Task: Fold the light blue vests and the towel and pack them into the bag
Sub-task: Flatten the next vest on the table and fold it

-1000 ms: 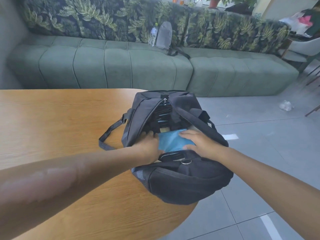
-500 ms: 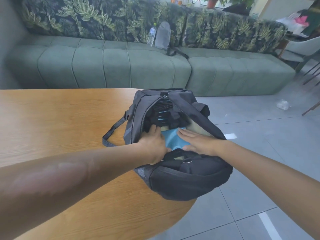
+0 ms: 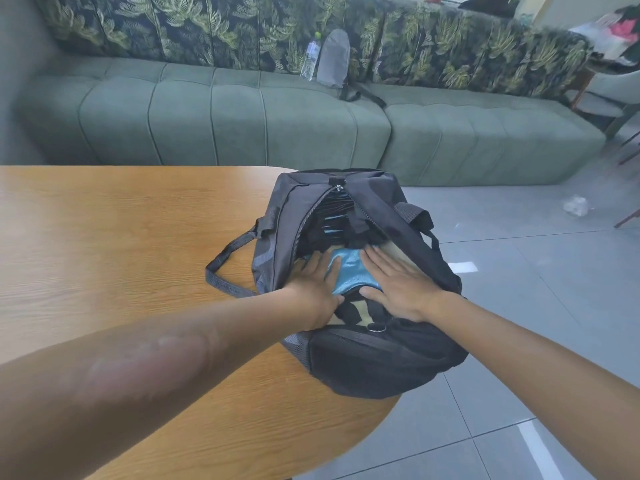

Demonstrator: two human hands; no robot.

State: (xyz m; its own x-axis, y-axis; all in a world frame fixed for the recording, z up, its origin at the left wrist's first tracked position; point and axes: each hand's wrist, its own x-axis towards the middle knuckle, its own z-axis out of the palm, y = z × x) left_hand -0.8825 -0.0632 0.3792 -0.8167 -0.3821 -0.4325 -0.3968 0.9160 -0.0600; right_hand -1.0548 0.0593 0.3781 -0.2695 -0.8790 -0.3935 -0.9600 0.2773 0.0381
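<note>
Two hands, left hand (image 3: 317, 285) and right hand (image 3: 398, 285), one black bag (image 3: 374, 358), one light blue vest (image 3: 349, 271), one wooden table (image 3: 121, 237), one green sofa (image 3: 242, 123), one bottle (image 3: 309, 58) and one grey backpack (image 3: 334, 57).

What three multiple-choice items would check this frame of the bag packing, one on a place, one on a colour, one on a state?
1. Where does the bag sit?
A. On the sofa
B. At the table's rounded end, partly over the edge
C. On the floor

2. What colour is the cloth showing between the hands?
A. Light blue
B. Red
C. Yellow

3. How do the hands lie?
A. Both clenched round the strap
B. One lifted away from the bag
C. Both flat, fingers straight, pressing into the open bag

Key: 1 B, the bag's near end hangs past the rim of the table. 2 A, the cloth in the opening is light blue. 3 C, the left hand and right hand lie palm down with straight fingers on the contents.
</note>
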